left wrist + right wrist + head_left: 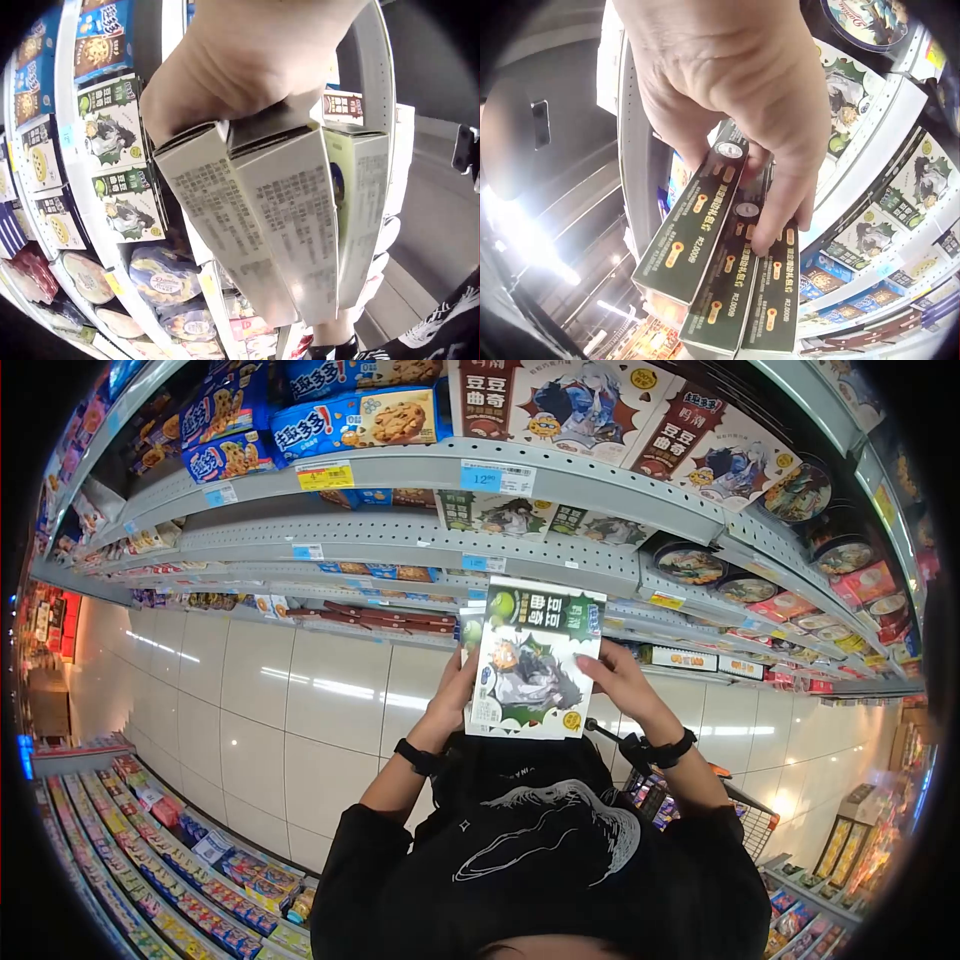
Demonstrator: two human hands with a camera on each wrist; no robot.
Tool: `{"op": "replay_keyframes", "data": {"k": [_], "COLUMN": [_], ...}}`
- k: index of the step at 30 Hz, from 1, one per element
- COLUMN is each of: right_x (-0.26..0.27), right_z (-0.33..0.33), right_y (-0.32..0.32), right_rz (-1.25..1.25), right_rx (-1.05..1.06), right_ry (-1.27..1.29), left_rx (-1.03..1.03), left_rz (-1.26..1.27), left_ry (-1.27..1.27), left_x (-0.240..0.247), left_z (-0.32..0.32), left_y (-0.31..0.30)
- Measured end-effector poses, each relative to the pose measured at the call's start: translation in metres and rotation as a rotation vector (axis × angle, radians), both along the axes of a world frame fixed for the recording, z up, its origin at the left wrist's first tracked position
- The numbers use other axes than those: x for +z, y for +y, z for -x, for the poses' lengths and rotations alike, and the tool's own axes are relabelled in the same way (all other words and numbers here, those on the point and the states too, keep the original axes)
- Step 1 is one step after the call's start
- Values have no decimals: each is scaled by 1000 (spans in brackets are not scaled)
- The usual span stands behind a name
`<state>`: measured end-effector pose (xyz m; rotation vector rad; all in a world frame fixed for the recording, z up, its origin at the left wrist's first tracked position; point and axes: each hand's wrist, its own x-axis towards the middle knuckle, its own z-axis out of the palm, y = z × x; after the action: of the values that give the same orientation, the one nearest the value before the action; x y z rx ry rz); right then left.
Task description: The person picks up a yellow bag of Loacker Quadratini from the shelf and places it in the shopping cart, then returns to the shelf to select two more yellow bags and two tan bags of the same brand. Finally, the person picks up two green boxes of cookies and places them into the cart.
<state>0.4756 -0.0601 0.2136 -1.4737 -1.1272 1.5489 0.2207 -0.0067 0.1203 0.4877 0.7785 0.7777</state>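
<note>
In the head view a stack of white-and-green cookie boxes (535, 690) with cartoon character art is held in front of the chest. The left hand (450, 695) grips the stack's left side, and the right hand (618, 682) holds the right side with its thumb on the front box. Three boxes show in the left wrist view, their pale printed sides (292, 202) fanned slightly apart beneath the left hand. Dark green sides (697, 225) with yellow print face the right wrist view, where the right hand's fingers (784, 202) curl over the boxes.
Grey store shelves (390, 475) rise ahead, with blue cookie packs (350, 425), brown-and-white cookie boxes (570, 405) and round tins (690, 565). A shopping cart (755, 825) stands at the right behind the arm. Low snack shelves (170, 850) line the left rear, across the tiled floor (250, 700).
</note>
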Motion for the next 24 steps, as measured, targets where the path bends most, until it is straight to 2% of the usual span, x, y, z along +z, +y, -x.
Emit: {"op": "replay_keyframes", "data": {"k": [2,5,6,8,9,11,12,14,16,18,19,24], "right_x": [7,4,12,32,41,54,55,54,53,44,44,30], "right_z": [-12,-57,-67,-81,-83,-87,-89,-89,-88,-88,-84,-77], "right_y": [5,23,30,41,46,55,61,74,89,104,110,134], "right_rz": [45,-113,-109,-351,-347,-551,-551,-853,-832,-1028,-1048,-961], "right_rx": [-75,-166,-167,-155,-150,-64,-65,43,78,64,45,38], "right_ry": [113,-2,-2,-197,-204,-686,-687,-1123,-1165,-1309,-1312,-1306], "left_rx": [18,122,120,142,157,169,176,213,181,203,221,242], "left_rz": [21,-93,-89,-198,-188,-176,-172,-134,-122,-134,-156,-150], "left_ry": [-43,80,80,202,196,209,230,240,332,319,307,292], "left_x": [-10,-15,-16,-21,-24,-38,-44,-46,-51,-52,-52,-55], "left_z": [-6,-14,-13,-11,-10,-7,-5,-6,-4,-6,-6,-8], "left_y": [7,15,19,24,26,27,28,26,21,16,14,11]}}
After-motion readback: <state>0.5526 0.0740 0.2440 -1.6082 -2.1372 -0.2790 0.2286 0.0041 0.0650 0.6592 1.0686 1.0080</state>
